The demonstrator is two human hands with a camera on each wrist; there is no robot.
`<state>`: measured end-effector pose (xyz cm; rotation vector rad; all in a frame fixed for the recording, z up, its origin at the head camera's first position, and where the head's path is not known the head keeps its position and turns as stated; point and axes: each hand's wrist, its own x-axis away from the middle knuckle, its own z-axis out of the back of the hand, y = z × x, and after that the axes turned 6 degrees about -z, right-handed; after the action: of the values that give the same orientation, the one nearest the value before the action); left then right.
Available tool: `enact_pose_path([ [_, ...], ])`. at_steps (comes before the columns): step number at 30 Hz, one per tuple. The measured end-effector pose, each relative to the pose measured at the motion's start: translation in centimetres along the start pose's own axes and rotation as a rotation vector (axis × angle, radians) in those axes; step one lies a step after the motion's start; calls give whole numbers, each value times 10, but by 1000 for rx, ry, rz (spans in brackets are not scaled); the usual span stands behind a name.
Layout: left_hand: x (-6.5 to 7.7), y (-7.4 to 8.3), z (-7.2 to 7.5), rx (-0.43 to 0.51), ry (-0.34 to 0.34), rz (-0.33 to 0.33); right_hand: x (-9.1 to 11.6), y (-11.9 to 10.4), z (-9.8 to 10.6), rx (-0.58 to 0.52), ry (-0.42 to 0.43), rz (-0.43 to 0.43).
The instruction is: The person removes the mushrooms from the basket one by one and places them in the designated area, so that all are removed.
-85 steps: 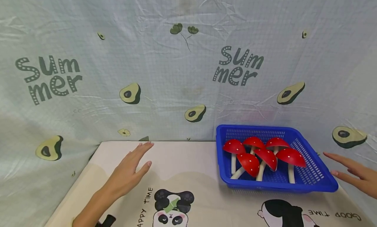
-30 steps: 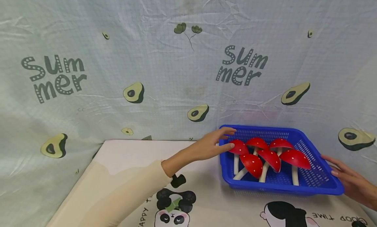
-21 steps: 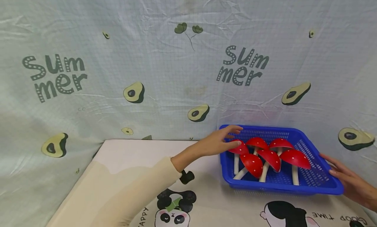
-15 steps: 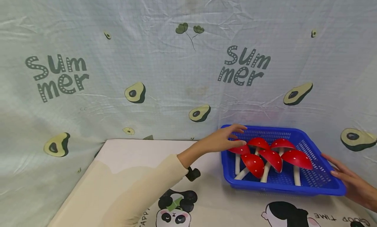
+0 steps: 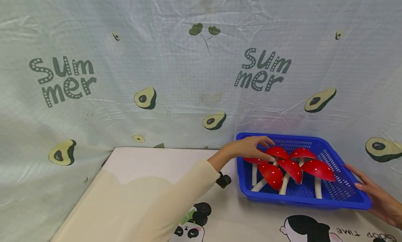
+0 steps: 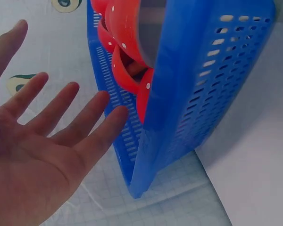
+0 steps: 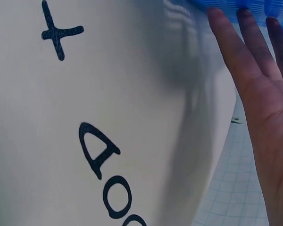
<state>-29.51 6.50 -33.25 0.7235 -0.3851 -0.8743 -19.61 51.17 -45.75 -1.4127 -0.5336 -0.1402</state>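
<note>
A blue plastic basket (image 5: 301,200) stands at the right of the table and holds several toy mushrooms with red, white-dotted caps and pale stems. My left hand (image 5: 249,148) reaches over the basket's left rim, its fingers spread above the caps. Thumb and fingertips are close to a back mushroom (image 5: 277,152), and the hand partly covers the leftmost mushroom (image 5: 254,161). The left wrist view shows an empty palm beside the basket wall (image 6: 198,84). My right hand (image 5: 377,196) touches the basket's right side, thumb at the rim. Its straight fingers (image 7: 252,37) meet the blue wall from outside.
The table (image 5: 125,193) wears a pale cloth with panda and cartoon prints. Behind it hangs a light curtain (image 5: 176,67) with avocado prints, close to the basket's far side. My left sleeve (image 5: 182,203) crosses the middle of the table.
My left hand has moved from the table's left side across to the basket, then further right over the mushrooms. My right hand has come in against the basket's right side. The mushrooms have stayed put.
</note>
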Motion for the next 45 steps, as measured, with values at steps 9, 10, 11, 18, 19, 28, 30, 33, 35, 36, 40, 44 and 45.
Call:
enact_pose_path([
  [9,-13,1,-8,23,-69,46,0,-3,-2,102,48,-49],
  [10,-14,1,-9,42,-76,53,0,-4,-1,102,45,-51],
  [11,-15,0,-10,61,-84,57,0,-4,-1,99,42,-54],
  [18,-20,-5,-18,203,-112,140,-2,-4,-2,91,49,-85],
  [19,-21,-5,-19,214,-118,149,-3,-5,-2,91,49,-87],
  [28,-32,-6,-24,149,-279,141,-3,-4,-2,86,60,-88],
  [30,-34,-5,-24,144,-299,180,-3,-2,-1,89,62,-85],
  [33,-34,-5,-24,123,-337,216,-3,1,-1,97,63,-76],
  [35,-33,-6,-24,139,-362,235,-2,1,-2,103,75,-74],
  [36,-33,-7,-24,144,-373,243,-1,1,-2,105,72,-72],
  [40,-33,-7,-26,243,-399,272,1,1,-5,105,73,-72],
  [44,-34,-6,-28,304,-404,283,3,0,-7,94,67,-77],
  [45,-34,-5,-29,306,-403,287,3,-1,-8,91,68,-78],
])
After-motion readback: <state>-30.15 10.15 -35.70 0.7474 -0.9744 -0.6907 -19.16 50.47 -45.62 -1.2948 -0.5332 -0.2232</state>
